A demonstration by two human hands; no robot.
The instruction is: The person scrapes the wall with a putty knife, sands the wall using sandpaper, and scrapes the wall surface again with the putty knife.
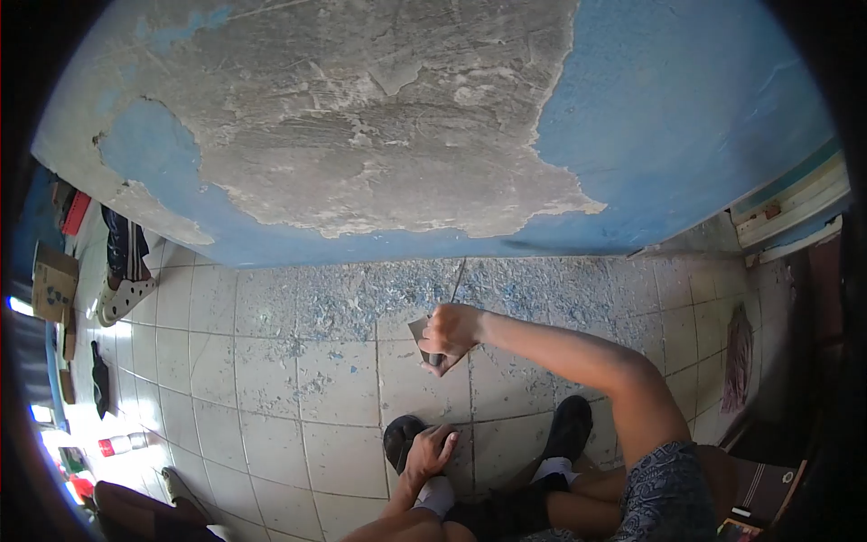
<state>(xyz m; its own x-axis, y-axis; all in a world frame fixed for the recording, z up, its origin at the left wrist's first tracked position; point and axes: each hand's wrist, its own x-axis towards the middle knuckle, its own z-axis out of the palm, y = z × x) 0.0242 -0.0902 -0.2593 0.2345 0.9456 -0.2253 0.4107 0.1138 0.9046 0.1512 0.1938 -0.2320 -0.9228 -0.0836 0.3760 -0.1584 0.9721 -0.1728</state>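
Observation:
My right hand [450,332] is closed around a putty knife [418,333], held above the tiled floor in front of me. Its flat grey blade shows to the left of my fist, and a dark bit of handle sticks out below. Low over my left shoe [400,443], my left hand [431,453] hangs relaxed with thumb apart and nothing visible in it. Ahead stands a wall with blue paint [668,117] around a large bare grey patch [361,135]. Blue and whitish paint flakes [424,289] litter the floor along its foot.
At the left stands another person's leg in a pale clog [126,300], near a cardboard box [54,280]. A bottle with a red label [122,443] lies at lower left. A crumpled cloth [739,357] is on the right-hand floor, close to a door frame [795,203].

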